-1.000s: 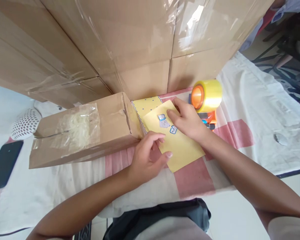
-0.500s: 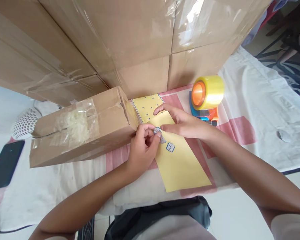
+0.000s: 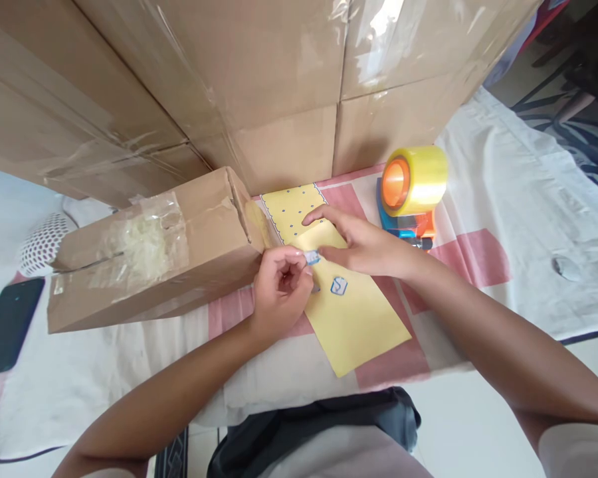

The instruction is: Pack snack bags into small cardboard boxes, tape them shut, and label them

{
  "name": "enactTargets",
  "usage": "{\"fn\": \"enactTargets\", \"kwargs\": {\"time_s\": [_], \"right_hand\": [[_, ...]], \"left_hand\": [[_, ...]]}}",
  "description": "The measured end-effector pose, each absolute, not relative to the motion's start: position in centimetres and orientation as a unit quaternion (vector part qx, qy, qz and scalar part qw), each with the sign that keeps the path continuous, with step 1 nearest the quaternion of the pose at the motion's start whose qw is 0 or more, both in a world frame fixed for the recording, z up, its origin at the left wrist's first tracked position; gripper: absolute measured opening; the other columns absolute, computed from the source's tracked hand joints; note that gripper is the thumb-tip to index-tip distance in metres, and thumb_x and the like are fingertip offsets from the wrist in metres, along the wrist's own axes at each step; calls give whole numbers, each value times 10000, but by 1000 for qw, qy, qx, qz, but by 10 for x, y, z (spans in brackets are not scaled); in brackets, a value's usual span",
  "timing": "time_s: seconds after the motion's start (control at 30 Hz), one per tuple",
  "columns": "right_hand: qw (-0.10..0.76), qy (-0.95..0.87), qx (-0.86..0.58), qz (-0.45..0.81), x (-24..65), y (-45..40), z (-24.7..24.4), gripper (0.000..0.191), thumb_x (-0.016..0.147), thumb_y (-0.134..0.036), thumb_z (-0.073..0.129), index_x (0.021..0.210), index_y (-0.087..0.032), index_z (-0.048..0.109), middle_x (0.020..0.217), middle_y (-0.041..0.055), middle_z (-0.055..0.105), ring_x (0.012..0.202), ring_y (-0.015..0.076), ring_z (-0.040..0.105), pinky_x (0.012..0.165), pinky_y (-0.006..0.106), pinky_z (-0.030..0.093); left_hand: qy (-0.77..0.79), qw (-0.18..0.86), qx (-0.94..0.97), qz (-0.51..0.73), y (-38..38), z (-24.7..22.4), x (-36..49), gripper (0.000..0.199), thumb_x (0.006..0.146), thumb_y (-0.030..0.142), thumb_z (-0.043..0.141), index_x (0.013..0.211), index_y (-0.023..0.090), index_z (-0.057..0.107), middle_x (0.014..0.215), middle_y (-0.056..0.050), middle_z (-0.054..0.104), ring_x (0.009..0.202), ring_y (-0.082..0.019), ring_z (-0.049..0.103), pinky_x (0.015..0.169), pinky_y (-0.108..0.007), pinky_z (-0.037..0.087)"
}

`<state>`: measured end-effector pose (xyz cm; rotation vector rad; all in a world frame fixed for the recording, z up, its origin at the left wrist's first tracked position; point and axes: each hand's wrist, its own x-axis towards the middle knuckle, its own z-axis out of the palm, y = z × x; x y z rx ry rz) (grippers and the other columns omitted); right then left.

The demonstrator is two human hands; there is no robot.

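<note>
Pinched at the fingertips of my left hand is a small white paper piece with a blue outline, perhaps a cutout or sticker. The thumb of my right hand reaches that piece and presses on the upper part of a yellow paper sheet. Its index finger curves past the sheet's top edge, and the other fingers are mostly hidden. A second blue-outlined piece lies on the sheet, right of my left hand. Behind my hands is a yellow patterned paper with a scalloped blue border.
A taped cardboard box lies at left, with large cardboard boxes behind. Right of my hands, a yellow tape roll sits above blue and orange items. A phone lies far left on the cloth.
The small piece has tilted and turned between my fingers, and my left hand has shifted slightly left. The yellow sheet's lower right corner has moved up and left.
</note>
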<state>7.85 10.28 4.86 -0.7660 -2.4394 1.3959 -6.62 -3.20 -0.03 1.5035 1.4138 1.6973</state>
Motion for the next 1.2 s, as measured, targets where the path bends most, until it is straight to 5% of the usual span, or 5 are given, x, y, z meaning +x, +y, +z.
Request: {"fn": "enactTargets", "kwargs": {"time_s": [0.13, 0.43, 0.77, 0.9, 1.2], "right_hand": [[64, -854, -336, 393, 74, 105, 43, 514, 871, -156, 508, 1380, -185, 445, 711, -29, 520, 572, 161, 482, 566, 279, 335], [117, -817, -301, 478, 78, 109, 46, 443, 865, -269, 579, 1303, -253, 512, 1042, 13, 618, 766, 157, 556, 664, 274, 425], [123, -649, -346, 667, 70, 101, 53, 402, 810, -241, 590, 1208, -269, 540, 893, 6, 619, 623, 152, 569, 538, 288, 470], [94, -653, -413, 628, 68, 93, 55, 407, 801, -226, 588, 1207, -255, 578, 838, 31, 617, 629, 178, 583, 494, 287, 444], [166, -773, -387, 474, 72, 100, 44, 449, 849, -205, 587, 1296, -216, 541, 1237, 80, 618, 1084, 252, 619, 859, 371, 537]], "left_hand": [[530, 194, 558, 609, -33, -1, -66, 218, 910, 106, 567, 1060, 243, 486, 787, 50, 499, 638, -63, 482, 551, -163, 419], [660, 179, 573, 452, -34, -6, -68, 507, 876, 273, 698, 1332, 259, 478, 1056, -33, 553, 749, -106, 490, 644, -240, 462], [551, -21, 722, 418, -33, 1, -69, 493, 854, 348, 755, 1292, 224, 568, 1054, -68, 543, 894, -178, 556, 777, -309, 502], [540, -86, 749, 375, -31, 2, -70, 253, 886, 271, 713, 1137, 244, 699, 994, -64, 537, 865, -175, 534, 778, -320, 478], [504, -9, 708, 494, -31, 11, -75, 177, 875, 133, 712, 981, 270, 750, 806, 7, 580, 704, -107, 526, 625, -259, 439]]}}
